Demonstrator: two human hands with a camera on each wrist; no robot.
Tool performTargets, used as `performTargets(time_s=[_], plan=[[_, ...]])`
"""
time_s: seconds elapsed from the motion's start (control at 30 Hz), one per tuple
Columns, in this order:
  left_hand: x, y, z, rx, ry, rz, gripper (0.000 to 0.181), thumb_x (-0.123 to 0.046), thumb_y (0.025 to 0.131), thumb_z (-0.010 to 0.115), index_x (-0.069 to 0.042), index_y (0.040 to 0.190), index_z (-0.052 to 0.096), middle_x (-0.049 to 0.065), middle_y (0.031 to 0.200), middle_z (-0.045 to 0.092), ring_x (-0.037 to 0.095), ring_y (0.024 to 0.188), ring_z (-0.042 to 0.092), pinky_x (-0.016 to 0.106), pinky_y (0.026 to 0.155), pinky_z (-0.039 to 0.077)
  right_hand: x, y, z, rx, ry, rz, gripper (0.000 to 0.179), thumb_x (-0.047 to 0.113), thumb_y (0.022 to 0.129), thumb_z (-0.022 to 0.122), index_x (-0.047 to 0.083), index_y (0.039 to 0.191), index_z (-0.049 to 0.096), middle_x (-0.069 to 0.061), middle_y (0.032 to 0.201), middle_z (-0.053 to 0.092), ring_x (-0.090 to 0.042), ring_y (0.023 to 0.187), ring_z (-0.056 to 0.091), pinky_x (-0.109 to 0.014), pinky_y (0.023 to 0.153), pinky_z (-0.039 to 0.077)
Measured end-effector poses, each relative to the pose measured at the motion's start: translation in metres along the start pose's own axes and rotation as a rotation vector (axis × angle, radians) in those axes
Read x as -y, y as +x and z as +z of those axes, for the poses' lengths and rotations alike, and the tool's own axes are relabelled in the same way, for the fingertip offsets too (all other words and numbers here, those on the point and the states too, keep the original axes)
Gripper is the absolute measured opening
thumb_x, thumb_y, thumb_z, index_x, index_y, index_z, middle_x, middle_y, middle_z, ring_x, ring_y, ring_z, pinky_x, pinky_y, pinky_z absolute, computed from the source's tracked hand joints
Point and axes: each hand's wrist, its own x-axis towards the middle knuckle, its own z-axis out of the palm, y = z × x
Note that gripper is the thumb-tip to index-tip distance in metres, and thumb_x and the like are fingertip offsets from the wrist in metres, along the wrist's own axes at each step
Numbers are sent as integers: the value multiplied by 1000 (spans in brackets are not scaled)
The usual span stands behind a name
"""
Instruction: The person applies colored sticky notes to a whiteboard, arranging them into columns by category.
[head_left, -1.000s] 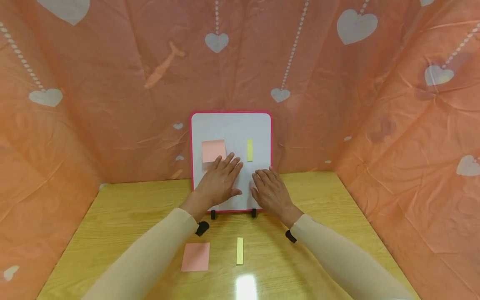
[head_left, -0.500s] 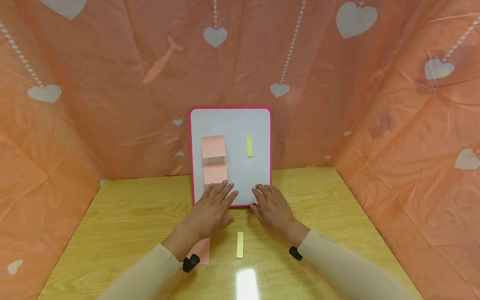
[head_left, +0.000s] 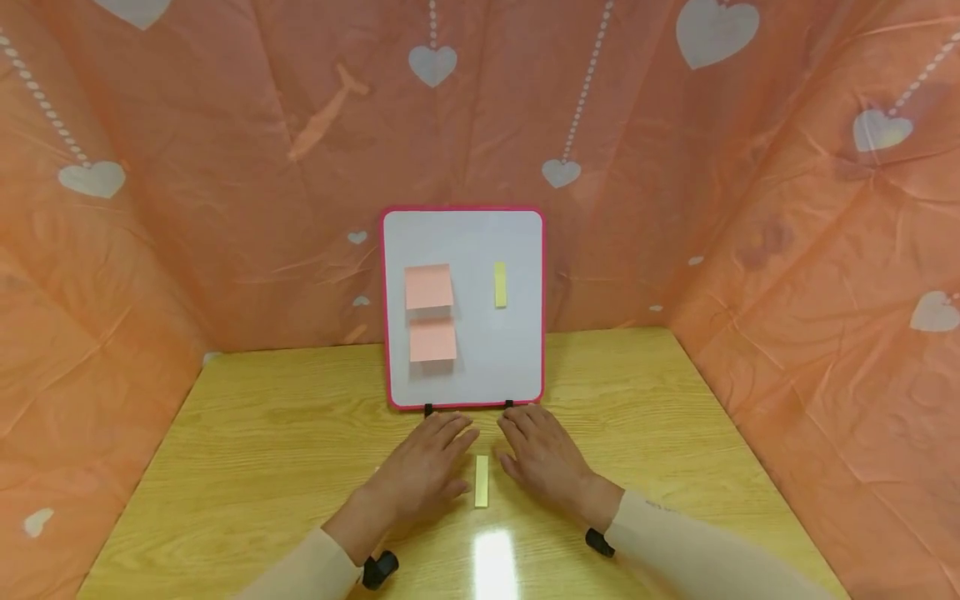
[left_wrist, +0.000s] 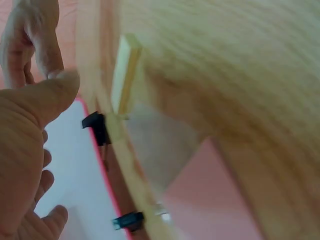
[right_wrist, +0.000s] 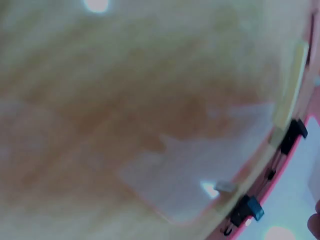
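Note:
In the head view my left hand (head_left: 423,462) and right hand (head_left: 547,458) hover over the table in front of a whiteboard (head_left: 495,367). Both hold nothing, fingers relaxed and loosely bent. On the board's left half are an upper pink sticky note (head_left: 428,287) and a lower pink sticky note (head_left: 432,341). A narrow yellow sticky note (head_left: 500,285) is stuck at the upper right. Between the hands lies a yellow sticky-note pad (head_left: 482,481). The left wrist view shows a pink sticky-note pad (left_wrist: 210,200) on the table, covered by my left hand and wrist in the head view.
The pink-rimmed board leans upright on a stand with black feet (head_left: 428,410). Orange cloth printed with hearts (head_left: 480,150) encloses the wooden table (head_left: 285,417) at the back and both sides. A light reflection shines on the front of the tabletop.
Both hands have come down off the board toward me. The lower pink sticky note, covered by the left hand at first, now shows fully. The left arm now covers the pink pad.

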Motion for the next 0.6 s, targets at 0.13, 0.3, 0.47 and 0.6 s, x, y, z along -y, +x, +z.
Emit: performTargets(time_s=[0.13,0.3,0.47,0.6], plan=[[-2,-6,10,68,-74,5,77,-51,97,72,-9,157,48,9,164,46,29,156,37,48,131,29,6,-9,-1,49,14,-45,51,39,94,78,5,131,68,-8,132,67,-26,123,61,-42,112,51],[-1,-11,20,146,-125,-3,86,-60,94,69,-11,160,45,6,169,40,27,160,29,48,133,24,11,-15,-4,127,22,-83,51,43,98,73,7,134,67,-6,135,66,-24,126,60,-42,116,48],[2,-10,31,182,-137,22,93,-68,92,64,-10,162,42,6,170,38,26,162,27,49,133,24,16,-20,-6,170,28,-123,50,44,100,70,9,134,67,-5,134,67,-23,125,61,-43,116,49],[4,-10,36,206,-158,34,93,-70,93,60,-10,162,43,6,170,38,28,162,27,50,132,26,19,-22,-6,197,35,-139,49,46,101,68,9,134,67,-4,133,66,-22,126,61,-43,117,48]])
